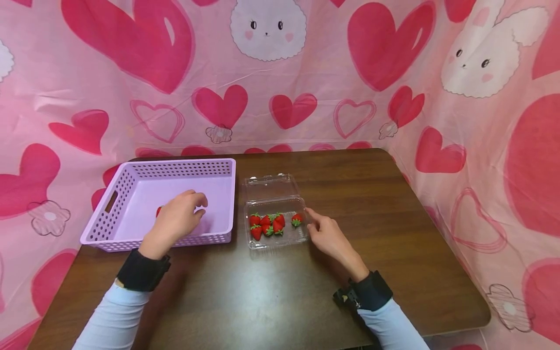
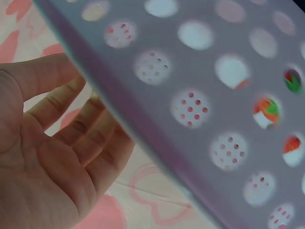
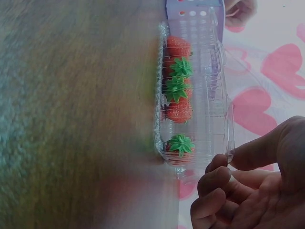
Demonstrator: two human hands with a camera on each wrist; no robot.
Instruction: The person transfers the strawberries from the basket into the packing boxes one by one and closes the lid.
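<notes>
My left hand (image 1: 178, 218) hovers over the near side of a lilac perforated basket (image 1: 148, 167), fingers loosely bent with nothing between them. Beside it, a bit of a red strawberry (image 1: 159, 211) shows inside the basket, mostly hidden by the hand. Through the holes in the basket wall (image 2: 157, 109), the left wrist view shows red and green strawberry parts. My right hand (image 1: 329, 237) pinches the right rim of a clear plastic clamshell box (image 3: 224, 129), thumb and fingers at its edge. Several strawberries (image 1: 266, 225) with green leaves sit in its left half, and one strawberry (image 1: 297, 220) lies apart at the right.
The box's hinged lid (image 1: 271, 187) lies folded back toward the rear. Basket and box stand side by side on a dark brown wooden table (image 1: 262, 301) with rounded corners. A pink cloth (image 1: 271, 78) with hearts and rabbits hangs behind and around it.
</notes>
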